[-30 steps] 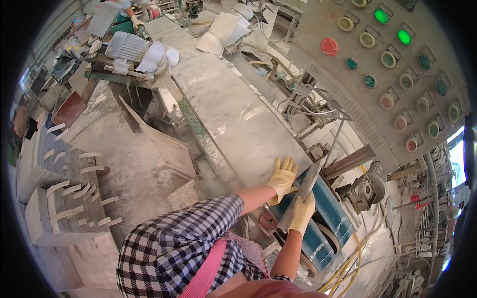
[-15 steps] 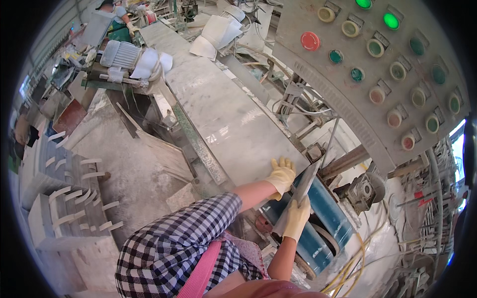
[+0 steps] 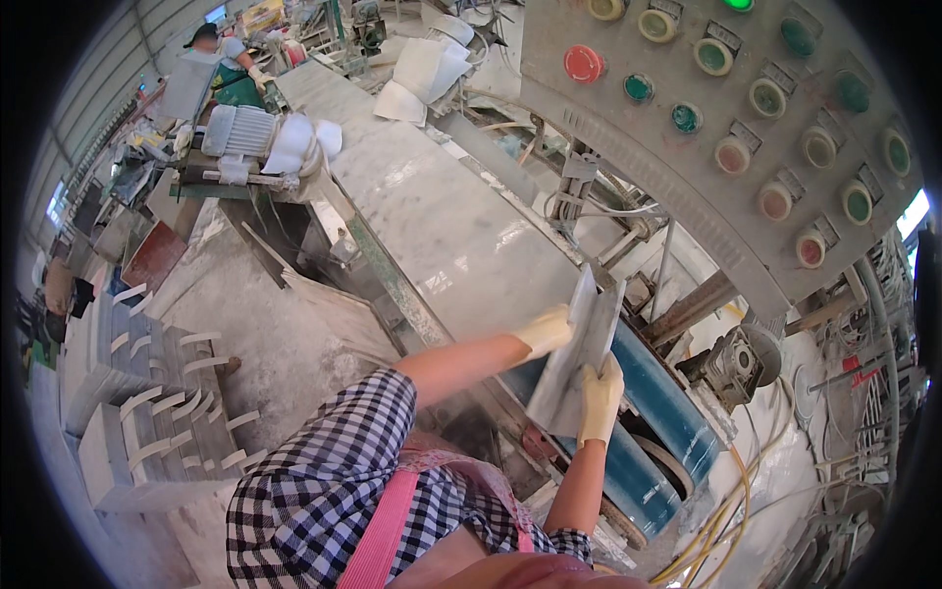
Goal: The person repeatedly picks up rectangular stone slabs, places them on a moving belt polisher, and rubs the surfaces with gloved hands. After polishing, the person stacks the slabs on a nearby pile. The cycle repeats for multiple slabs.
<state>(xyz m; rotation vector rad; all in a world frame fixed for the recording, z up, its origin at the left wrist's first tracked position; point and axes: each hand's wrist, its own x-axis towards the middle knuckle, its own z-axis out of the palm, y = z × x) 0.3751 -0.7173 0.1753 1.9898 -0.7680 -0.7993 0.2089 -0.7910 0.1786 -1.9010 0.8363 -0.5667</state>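
Observation:
My right hand [image 3: 600, 401], in a pale yellow glove, is closed around the right edge of a grey stone slab [image 3: 597, 334], which is tilted up on its side. Against it stands a second narrow grey slab [image 3: 571, 346], the two parting in a V at the top. My left hand [image 3: 546, 332], gloved alike, grips this second slab's left edge; its fingertips are partly hidden. Both slabs are over the near end of a machine bed with a blue belt [image 3: 653, 393]. Beyond them, a long glossy grey stone surface [image 3: 446, 236] stretches away.
A control panel [image 3: 677, 147] with coloured buttons overhangs the right side. Motors [image 3: 238, 131] flank the bed further off. Stacked slabs [image 3: 128, 393] with pale strips between them stand at left. Yellow hoses [image 3: 731, 510] lie at lower right. Another person [image 3: 231, 64] is at the far end.
My left hand has come off the long stone surface, moving left and toward me onto a slab's edge. The slabs now stand parted in a V. The view has shifted slightly.

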